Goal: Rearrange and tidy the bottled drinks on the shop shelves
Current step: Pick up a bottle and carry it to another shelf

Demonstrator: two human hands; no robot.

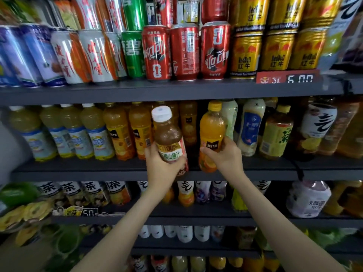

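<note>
You hold the task's two bottles at the front of the middle shelf (pixel 78 170). Your left hand (pixel 161 167) is wrapped round the lower half of a brown juice bottle (pixel 168 134) with a white cap, which tilts slightly left. Your right hand (pixel 225 156) grips an orange juice bottle (pixel 212 130) with a yellow cap by its label. Both sit in front of a dark gap in the row, so neither looks placed yet. I can't tell if the orange one's base touches the shelf.

By my judgement the tidying is mid-way: the left part of this shelf already reads as neat, with four pale yellow bottles (pixel 68 134) and then two orange juice bottles (pixel 117 130) side by side. To the right, mixed bottles remain to sort. Above, the front row holds three red cans (pixel 184 52) and three gold cans (pixel 275 50).
</note>
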